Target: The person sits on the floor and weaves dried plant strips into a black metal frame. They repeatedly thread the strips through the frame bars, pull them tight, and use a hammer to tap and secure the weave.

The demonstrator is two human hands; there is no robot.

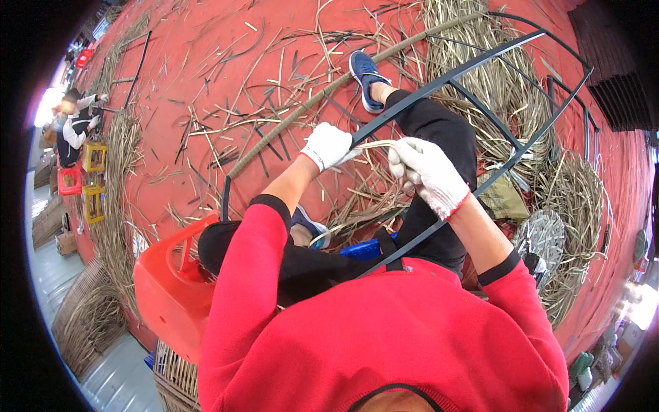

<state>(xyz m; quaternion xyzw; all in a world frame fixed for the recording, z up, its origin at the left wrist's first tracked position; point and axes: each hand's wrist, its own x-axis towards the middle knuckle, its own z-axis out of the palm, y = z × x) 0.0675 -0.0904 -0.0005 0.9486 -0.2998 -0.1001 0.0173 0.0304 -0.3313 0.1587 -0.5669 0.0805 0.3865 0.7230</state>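
Note:
Both my hands wear white knit gloves. My left hand (329,146) is closed at the near-left end of a dark metal bar, part of a ladder-like metal frame (446,84) that lies slanted across my lap and leg. A pale, flat strip of split cane or rattan (374,144) runs from my left fingers to my right hand (427,173). The fingers of my right hand pinch this strip between the frame's two long bars. Whether the strip is wrapped round the bar under my left fingers is hidden.
Bundles of long strips (504,103) lie beyond and right of the frame. Loose offcuts litter the red floor (199,62), crossed by a long pole (295,115). A red plastic stool (175,292) stands at my left. Far left, another person (72,134) sits near yellow stools (94,156).

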